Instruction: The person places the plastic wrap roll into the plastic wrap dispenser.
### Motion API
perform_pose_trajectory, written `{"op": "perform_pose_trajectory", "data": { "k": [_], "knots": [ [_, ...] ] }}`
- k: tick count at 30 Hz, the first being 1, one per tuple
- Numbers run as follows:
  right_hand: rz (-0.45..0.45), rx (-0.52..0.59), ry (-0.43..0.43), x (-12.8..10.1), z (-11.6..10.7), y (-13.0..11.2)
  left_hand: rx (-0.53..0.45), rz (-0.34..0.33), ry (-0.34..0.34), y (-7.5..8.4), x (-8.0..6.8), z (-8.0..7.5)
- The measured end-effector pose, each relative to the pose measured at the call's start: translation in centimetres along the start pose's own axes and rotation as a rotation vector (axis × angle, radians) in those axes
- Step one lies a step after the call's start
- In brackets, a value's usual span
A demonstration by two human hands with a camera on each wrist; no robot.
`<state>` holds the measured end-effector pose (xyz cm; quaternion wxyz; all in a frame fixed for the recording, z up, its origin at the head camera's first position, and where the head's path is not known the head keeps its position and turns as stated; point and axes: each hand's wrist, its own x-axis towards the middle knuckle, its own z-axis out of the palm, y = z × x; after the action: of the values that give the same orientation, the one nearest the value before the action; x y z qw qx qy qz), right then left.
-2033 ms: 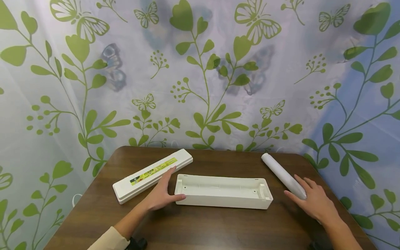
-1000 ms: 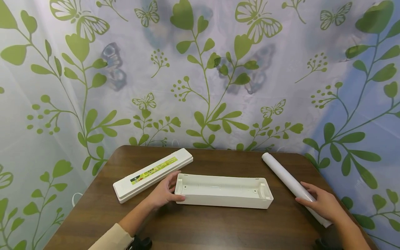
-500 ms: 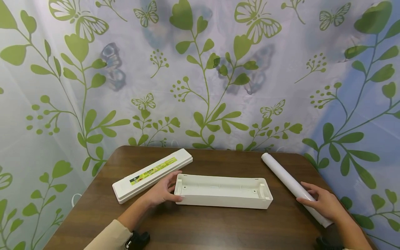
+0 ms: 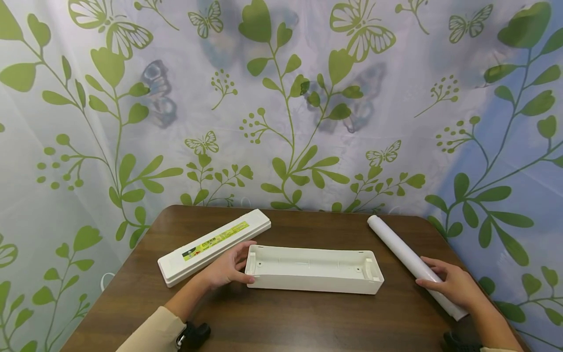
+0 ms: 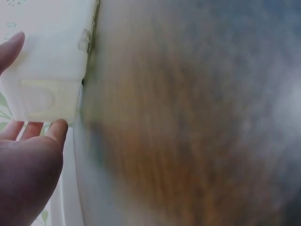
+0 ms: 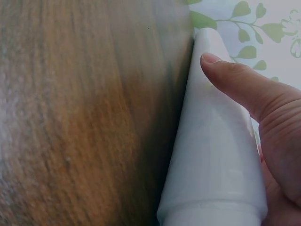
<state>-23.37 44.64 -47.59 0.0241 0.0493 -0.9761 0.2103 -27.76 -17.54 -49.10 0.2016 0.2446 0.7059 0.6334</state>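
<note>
An open white plastic tray (image 4: pixel 314 270) lies lengthwise at the middle of the brown table (image 4: pixel 286 318). My left hand (image 4: pixel 228 269) grips its left end. In the left wrist view the thumb (image 5: pixel 57 131) and a fingertip (image 5: pixel 13 43) sit on either side of that tray end (image 5: pixel 47 70). A white roll (image 4: pixel 406 256) lies slantwise at the right. My right hand (image 4: pixel 453 288) holds it near its near end, and the thumb (image 6: pixel 235 80) lies over the roll (image 6: pixel 211 155).
A long white lid with a yellow label (image 4: pixel 215 246) lies slantwise on the table, just left of the tray and behind my left hand. A leaf-and-butterfly curtain (image 4: pixel 281 98) hangs close behind the table. The table's right edge runs just past the roll.
My right hand has slid down the roll towards its near end and closed round it. My left hand has curled round the tray's end. Tray, lid and roll have stayed put.
</note>
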Motion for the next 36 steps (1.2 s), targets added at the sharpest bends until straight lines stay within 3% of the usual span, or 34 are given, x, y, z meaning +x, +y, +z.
{"op": "perform_pose_trajectory", "data": {
  "k": [13, 21, 36],
  "knots": [
    [0.019, 0.004, 0.002, 0.10, 0.10, -0.02, -0.022, 0.013, -0.046, -0.14, 0.01, -0.41],
    [0.019, -0.003, 0.006, 0.11, 0.02, 0.03, 0.086, 0.014, -0.039, 0.07, -0.15, -0.43],
    [0.051, 0.008, 0.039, -0.13, 0.28, -0.01, 0.112, 0.012, -0.029, 0.00, -0.15, -0.39]
  ]
}}
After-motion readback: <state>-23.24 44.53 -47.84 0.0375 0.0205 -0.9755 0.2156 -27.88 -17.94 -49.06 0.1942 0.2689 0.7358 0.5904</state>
